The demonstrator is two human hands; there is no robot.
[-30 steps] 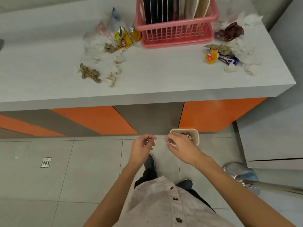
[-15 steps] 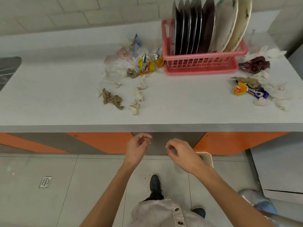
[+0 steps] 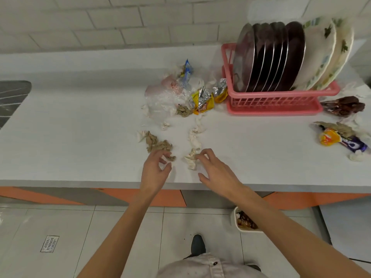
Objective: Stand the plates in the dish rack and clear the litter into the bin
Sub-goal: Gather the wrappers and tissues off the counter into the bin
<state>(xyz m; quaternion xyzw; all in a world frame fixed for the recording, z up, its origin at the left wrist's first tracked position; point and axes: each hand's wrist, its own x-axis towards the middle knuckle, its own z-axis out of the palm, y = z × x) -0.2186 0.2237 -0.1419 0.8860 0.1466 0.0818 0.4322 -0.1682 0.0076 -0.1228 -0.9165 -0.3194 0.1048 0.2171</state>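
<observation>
Several dark steel plates (image 3: 269,57) and two pale flowered plates (image 3: 321,55) stand upright in the pink dish rack (image 3: 277,101) at the back right of the white counter (image 3: 70,137). Crumpled litter lies in the middle: a brown paper wad (image 3: 157,143), white tissue wads (image 3: 193,135), yellow foil wrappers (image 3: 202,102) and clear plastic (image 3: 160,97). My left hand (image 3: 154,171) hovers with loosely curled fingers at the near end of the brown wad. My right hand (image 3: 216,171) reaches over a white tissue wad (image 3: 190,160), fingertips touching it. The small white bin (image 3: 244,221) sits on the floor under the counter, holding wrappers.
More litter lies at the counter's right end: a dark brown wrapper (image 3: 343,106), an orange and purple wrapper (image 3: 341,140) and white tissues (image 3: 356,157). A dark surface (image 3: 12,97) shows at the far left. The floor has a drain grate (image 3: 49,243). My shoe (image 3: 197,244) stands by the bin.
Both hands have risen from over the bin near the floor up onto the counter, arriving at the brown wad and the white tissue. The view has tilted up to the counter.
</observation>
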